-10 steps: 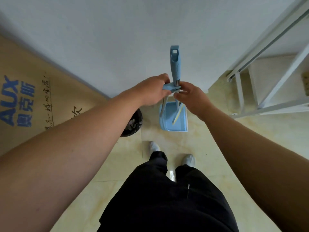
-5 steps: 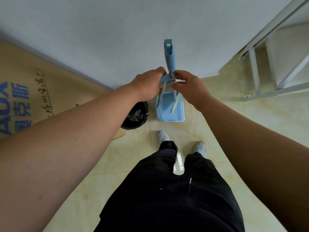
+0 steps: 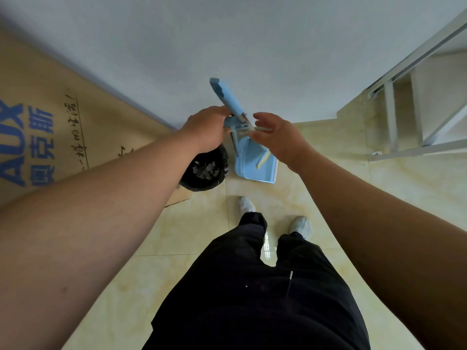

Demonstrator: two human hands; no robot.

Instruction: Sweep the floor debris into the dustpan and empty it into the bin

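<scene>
Our left hand [image 3: 207, 130] grips blue handle [image 3: 228, 99] at clip. Our right hand [image 3: 278, 140] loose, fingers apart, holds nothing. Dustpan [image 3: 252, 170] stands on floor [image 3: 202, 236] at 12 o'clock; black bin [image 3: 199, 185], scraps [image 3: 203, 170] inside, at 11. We think: keep handle steady, lean it gently on wall [image 3: 252, 34].

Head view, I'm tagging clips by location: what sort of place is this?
Probably an indoor room corner, maybe a home: glossy beige floor tiles, a white wall, a printed cardboard box and a white metal frame.
</scene>
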